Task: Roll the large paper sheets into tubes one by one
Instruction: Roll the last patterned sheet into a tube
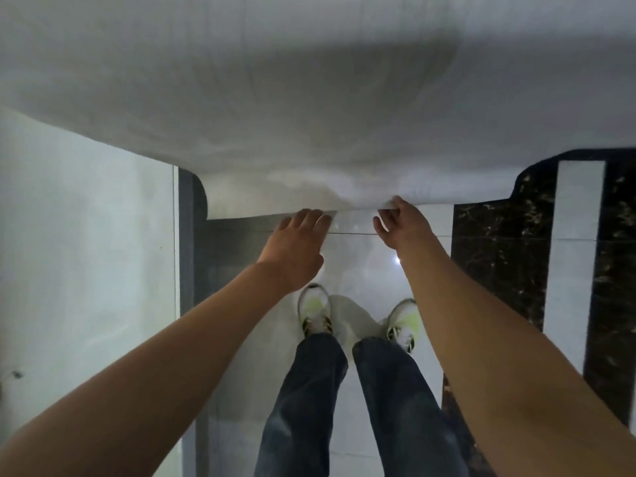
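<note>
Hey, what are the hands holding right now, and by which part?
The large paper sheet, by its near edge. The right hand pinches that edge, fingers curled over it; the left hand has its fingertips at the same edge, grip unclear.

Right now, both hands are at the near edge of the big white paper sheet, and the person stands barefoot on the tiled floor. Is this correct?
Not quite. The head view shows shoes on both feet, white with yellow-green, not bare feet. The rest holds: the left hand and right hand are at the near edge of the paper sheet, above the tiled floor.
</note>
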